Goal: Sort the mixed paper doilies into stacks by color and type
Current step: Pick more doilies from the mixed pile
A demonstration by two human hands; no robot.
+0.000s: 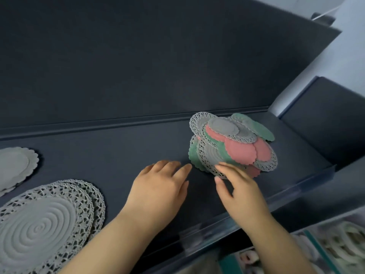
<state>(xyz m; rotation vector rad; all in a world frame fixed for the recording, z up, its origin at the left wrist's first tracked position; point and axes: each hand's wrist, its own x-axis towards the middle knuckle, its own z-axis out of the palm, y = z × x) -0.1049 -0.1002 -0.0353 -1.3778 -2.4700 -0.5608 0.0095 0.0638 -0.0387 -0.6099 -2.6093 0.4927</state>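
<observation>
Nearest, at the lower right below the table edge, lies blurred printed packaging (pixel 335 244) that cannot be made out. A clear plastic strip (pixel 296 191) runs along the near rim of the table (pixel 118 147), whose top is dark blue-grey and matte, like felt.

At the lower left sits the lace stack (pixel 45 226): round white paper doilies with embossed concentric rings and openwork borders, at least two fanned slightly apart. The left hand (pixel 158 190) lies palm down on the bare top, fingers straight and together, holding nothing. The right hand (pixel 241 190) reaches beside it, fingers stretched nearly straight, tips on the near lace edge of the pile (pixel 233 143), thumb spread apart.

That one mixed pile, right of centre, holds overlapping rounds in three colours: white lace, plain white, pink and green with scalloped rims.

Far left, the plain stack (pixel 13 167) is white and scalloped.

Behind stands one upright dark panel (pixel 138 66).
</observation>
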